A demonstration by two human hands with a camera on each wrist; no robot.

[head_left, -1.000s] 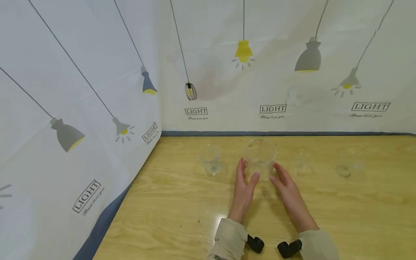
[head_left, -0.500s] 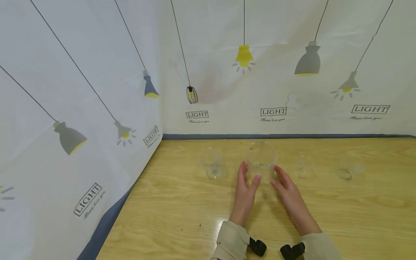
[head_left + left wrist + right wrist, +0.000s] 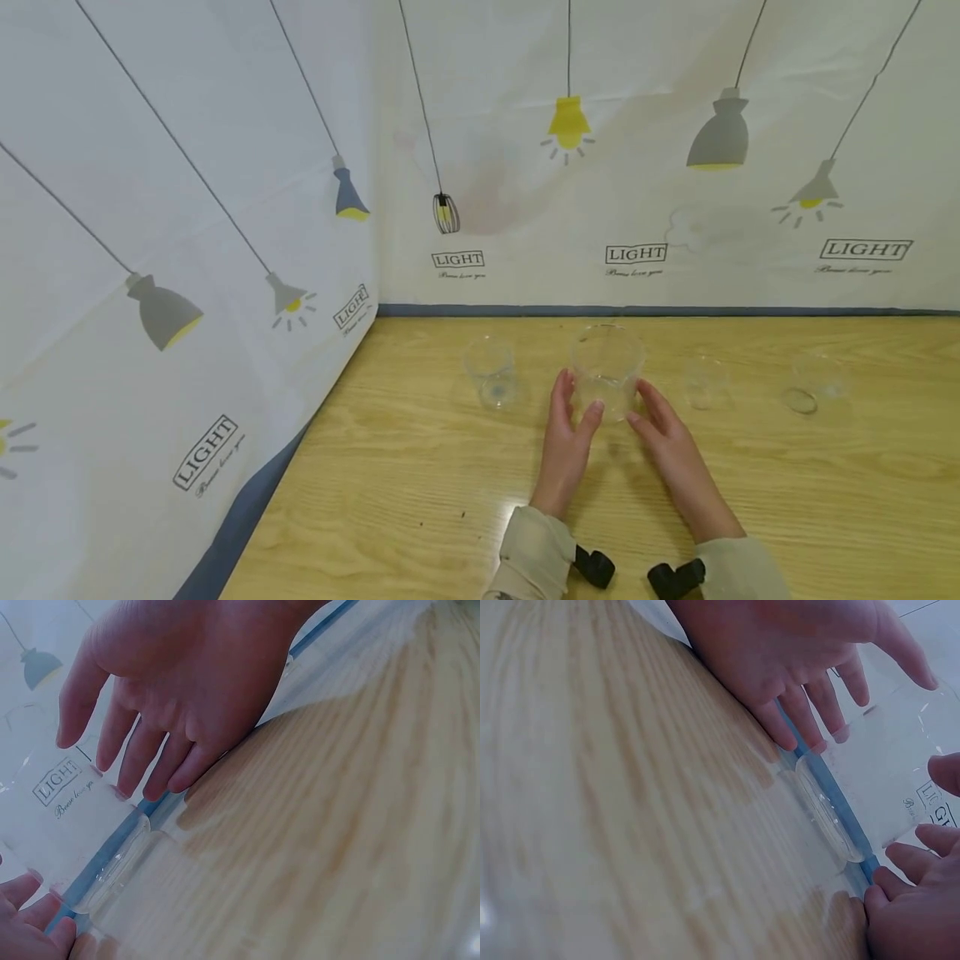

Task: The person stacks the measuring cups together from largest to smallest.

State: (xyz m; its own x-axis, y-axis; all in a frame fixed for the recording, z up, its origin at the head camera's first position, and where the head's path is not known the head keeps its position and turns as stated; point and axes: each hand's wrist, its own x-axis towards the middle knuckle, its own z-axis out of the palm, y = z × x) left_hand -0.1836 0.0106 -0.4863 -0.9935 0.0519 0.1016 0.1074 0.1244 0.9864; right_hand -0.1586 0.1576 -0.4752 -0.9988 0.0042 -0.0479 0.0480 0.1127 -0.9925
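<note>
A large clear cup [image 3: 607,358] stands upright on the wooden table. From its left side my left hand [image 3: 566,446] touches it, fingers and thumb nearly straight. My right hand [image 3: 672,450] lies along the other side, fingers loosely extended. In the left wrist view the left hand's [image 3: 187,682] fingertips are at the wall of the cup, just above its thick base [image 3: 116,866]. The right wrist view has the right hand [image 3: 780,652] with spread fingers beside the transparent cup [image 3: 877,765]. Exact contact of every fingertip is hard to tell through the clear wall.
Another clear cup [image 3: 489,367] stands to the left. On the right are a smaller clear cup [image 3: 707,383] and a wider clear vessel [image 3: 819,379]. Lamp-printed cloth [image 3: 525,275] walls the back and left of the table [image 3: 390,467].
The camera's view shifts slightly. Both hands stay at the sides of the large cup, and the cup keeps its place on the table.
</note>
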